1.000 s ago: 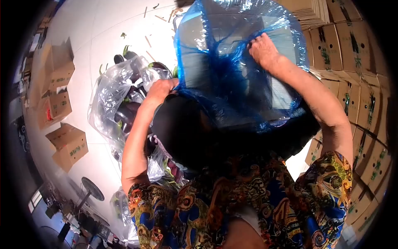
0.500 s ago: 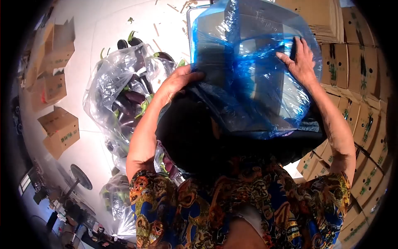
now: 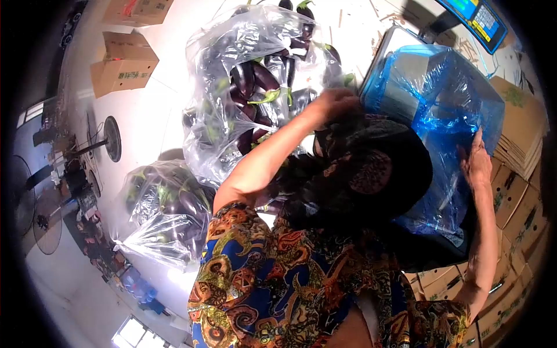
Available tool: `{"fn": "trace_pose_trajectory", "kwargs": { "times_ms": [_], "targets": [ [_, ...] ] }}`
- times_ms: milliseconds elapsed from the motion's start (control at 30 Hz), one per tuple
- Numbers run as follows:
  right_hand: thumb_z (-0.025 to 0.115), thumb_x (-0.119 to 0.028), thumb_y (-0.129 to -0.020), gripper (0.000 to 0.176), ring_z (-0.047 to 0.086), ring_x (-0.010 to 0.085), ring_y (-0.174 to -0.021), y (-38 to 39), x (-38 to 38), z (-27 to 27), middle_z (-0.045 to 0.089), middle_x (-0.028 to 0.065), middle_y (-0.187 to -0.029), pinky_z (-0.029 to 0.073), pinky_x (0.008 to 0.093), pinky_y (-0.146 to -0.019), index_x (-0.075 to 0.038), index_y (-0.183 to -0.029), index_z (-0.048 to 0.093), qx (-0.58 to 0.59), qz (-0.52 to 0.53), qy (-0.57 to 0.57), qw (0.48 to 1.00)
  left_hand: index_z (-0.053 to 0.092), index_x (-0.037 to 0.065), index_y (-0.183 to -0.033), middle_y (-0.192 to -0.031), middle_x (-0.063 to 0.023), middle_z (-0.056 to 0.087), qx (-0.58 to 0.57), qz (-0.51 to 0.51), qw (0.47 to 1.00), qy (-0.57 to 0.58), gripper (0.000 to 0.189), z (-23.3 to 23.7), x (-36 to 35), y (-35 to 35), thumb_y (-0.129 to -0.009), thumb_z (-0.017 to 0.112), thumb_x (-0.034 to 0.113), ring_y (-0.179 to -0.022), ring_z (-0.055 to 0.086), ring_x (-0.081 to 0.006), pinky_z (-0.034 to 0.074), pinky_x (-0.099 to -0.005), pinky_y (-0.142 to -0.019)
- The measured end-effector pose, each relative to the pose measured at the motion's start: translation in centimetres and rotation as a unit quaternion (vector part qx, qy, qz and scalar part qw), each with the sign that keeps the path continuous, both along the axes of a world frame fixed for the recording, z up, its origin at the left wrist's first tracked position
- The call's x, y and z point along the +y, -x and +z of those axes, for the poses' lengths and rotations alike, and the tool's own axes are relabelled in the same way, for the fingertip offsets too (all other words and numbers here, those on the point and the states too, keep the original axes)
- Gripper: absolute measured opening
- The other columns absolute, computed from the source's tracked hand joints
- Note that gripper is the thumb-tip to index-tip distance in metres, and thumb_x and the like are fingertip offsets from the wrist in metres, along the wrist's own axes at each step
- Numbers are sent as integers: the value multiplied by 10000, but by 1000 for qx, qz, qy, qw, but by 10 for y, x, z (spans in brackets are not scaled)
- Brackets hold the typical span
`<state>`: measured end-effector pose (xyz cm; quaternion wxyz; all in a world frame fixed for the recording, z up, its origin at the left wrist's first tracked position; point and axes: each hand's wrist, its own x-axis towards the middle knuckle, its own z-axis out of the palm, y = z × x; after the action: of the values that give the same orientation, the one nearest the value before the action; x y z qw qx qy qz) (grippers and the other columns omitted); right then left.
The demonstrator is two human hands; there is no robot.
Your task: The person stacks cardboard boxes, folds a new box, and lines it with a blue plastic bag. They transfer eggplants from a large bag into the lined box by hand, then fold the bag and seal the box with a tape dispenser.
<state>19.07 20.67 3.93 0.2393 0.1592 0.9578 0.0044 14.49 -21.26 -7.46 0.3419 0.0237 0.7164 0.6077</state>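
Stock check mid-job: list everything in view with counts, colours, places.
blue bag: one, blue, right
clear bags: two, colourless, centre-left
eggplants: many, dark purple, mostly inside bags
loose boxes: two, brown, upper left
stacked boxes: many, brown, lower right
flat cardboard: stack, brown, right
keypad panel: one, blue, upper right
fans: several, dark, left
clutter: uncountable, mixed, left
headwear: one, black, centre
shirt: one, patterned, bottom
left hand: one, bare, by blue bag
right hand: one, bare, on blue bag

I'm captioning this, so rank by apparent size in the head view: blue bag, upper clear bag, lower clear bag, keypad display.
1. Upper clear bag and blue bag: too alike to rank.
2. Lower clear bag.
3. Keypad display, visible part only.
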Motion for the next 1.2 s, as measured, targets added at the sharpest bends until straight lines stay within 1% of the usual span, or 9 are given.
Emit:
{"fn": "trace_pose_trajectory", "kwargs": {
  "times_ms": [133, 267, 367, 500, 633, 767, 967, 1067, 1200],
  "targets": [
    [559, -50, -880, 457, 652, 346, -914, 5, -32, 53, 627, 205, -1158, 522, 423, -757, -25, -1326, 464, 28, 133, -47, 990, 636, 11, -1082, -949, -49, 674, 93, 216, 969, 81, 270, -60, -114, 2, -876, 665, 184, -881, 612, -146, 492, -274, -832],
    [576, -37, -876, 307, 658, 366, -717, 5, -78, 81, 688, 190, -915, 508, 409, -613, -16, -1183, 579, 63, 190, 26, 979, 579, -28, -1085, -1057, -194, 647, 183, 407, 809, 383, 377, -40, -210, 14, -781, 688, 168, -941, 629, -297, 473, -377, -880],
    [618, -101, -880, 230, 609, 425, -671, 14, -120, 96, 614, 247, -750, 470, 420, -591, 21, -1076, 618, 8, 234, 70, 970, 545, -43, -1103, -1090, -177, 643, 163, 509, 815, 225, 419, -39, -246, 31, -782, 702, 175, -984, 626, -292, 465, -375, -910],
    [610, -155, -902, 276, 573, 463, -824, 35, -128, 67, 528, 348, -832, 455, 443, -679, 56, -1080, 612, -65, 233, 224, 944, 393, -52, -1331, -1156, -222, 625, 123, 325, 876, 334, 845, -67, -255, 66, -703, 802, 340, -1078, 607, -333, 462, -391, -938],
    [605, -248, -915, 512, 551, 426, -1134, 59, -101, 5, 545, 339, -1194, 454, 400, -924, 71, -1294, 474, 38, 250, 250, 935, 232, -18, -1422, -1238, -343, 494, 136, 296, 782, 531, 1073, -113, -216, 64, -641, 836, 405, -1175, 495, -453, 426, -428, -991],
    [605, -354, -911, 630, 557, 400, -1153, 85, -111, 10, 557, 304, -1237, 428, 400, -979, 88, -1325, 431, 89, 112, 269, 953, 337, -9, -1341, -1090, -208, 593, 48, 420, 866, 266, 859, -90, -202, 50, -681, 793, 300, -999, 602, -341, 478, -422, -904],
    [576, -169, -903, 296, 583, 409, -984, 77, -116, 7, 630, 249, -997, 454, 442, -878, -1, -1146, 572, -21, 200, 306, 931, 531, 15, -1109, -1012, -131, 634, -135, 427, 875, -185, 376, 10, -210, -8, -830, 669, 225, -906, 645, -258, 549, -415, -809],
    [575, -160, -905, 240, 551, 414, -943, 61, -125, 17, 609, 246, -893, 441, 475, -876, 7, -1077, 574, -43, 235, 241, 941, 528, -40, -1228, -1122, -190, 648, -138, 386, 843, -349, 503, 35, -191, -44, -851, 632, 275, -994, 654, -306, 529, -443, -914],
    [587, -184, -918, 279, 550, 351, -1004, 50, -132, 46, 625, 191, -1027, 446, 411, -823, 1, -1126, 568, -48, 244, 219, 943, 422, -4, -1345, -1074, -218, 554, -159, 356, 802, -452, 703, 88, -139, -52, -861, 551, 489, -811, 499, -256, 453, -341, -620]
  ]
}}
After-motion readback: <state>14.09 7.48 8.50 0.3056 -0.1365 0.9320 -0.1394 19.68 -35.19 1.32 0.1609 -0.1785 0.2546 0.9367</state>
